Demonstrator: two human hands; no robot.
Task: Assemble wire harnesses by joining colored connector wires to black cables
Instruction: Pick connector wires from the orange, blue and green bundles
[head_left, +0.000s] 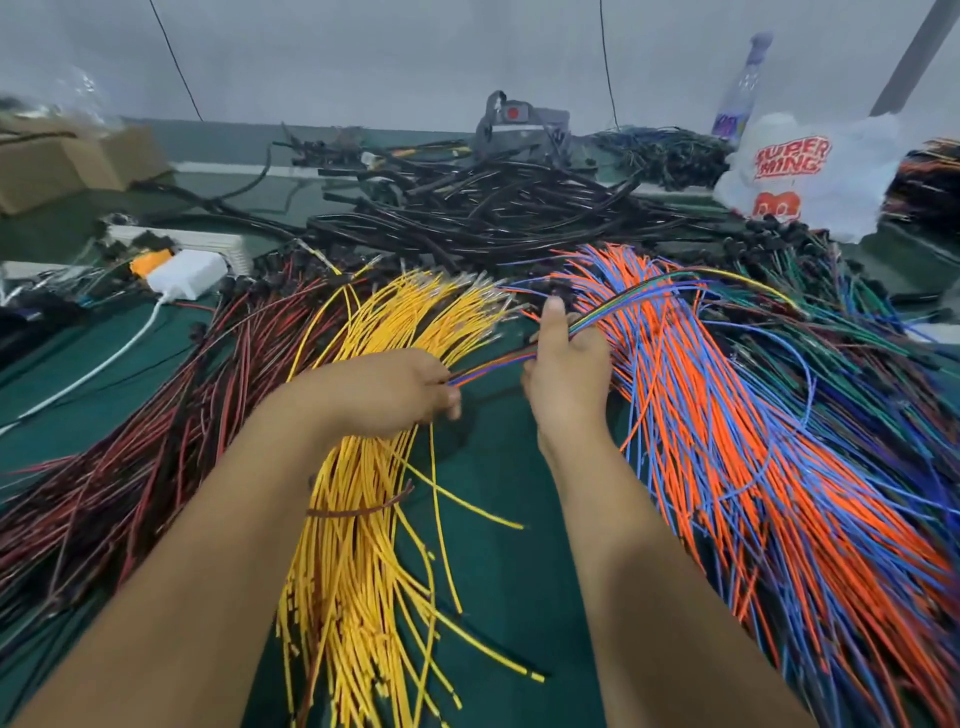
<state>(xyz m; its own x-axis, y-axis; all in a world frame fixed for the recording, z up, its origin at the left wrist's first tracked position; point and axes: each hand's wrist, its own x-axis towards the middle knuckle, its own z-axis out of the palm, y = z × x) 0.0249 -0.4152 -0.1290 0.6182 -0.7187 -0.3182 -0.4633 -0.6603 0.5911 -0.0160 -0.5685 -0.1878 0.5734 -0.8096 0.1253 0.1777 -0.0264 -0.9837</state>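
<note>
Two bare forearms, entering from the bottom edge and ending in a left hand and a right hand. No sleeves, cuffs or gloves anywhere along the visible length. No watch, bracelet or ring on either wrist or on any finger in view. Right thumb with a short, plain, unpainted nail. Left fingertips slightly blurred, nails hard to make out. Rest of the body outside the view.
</note>
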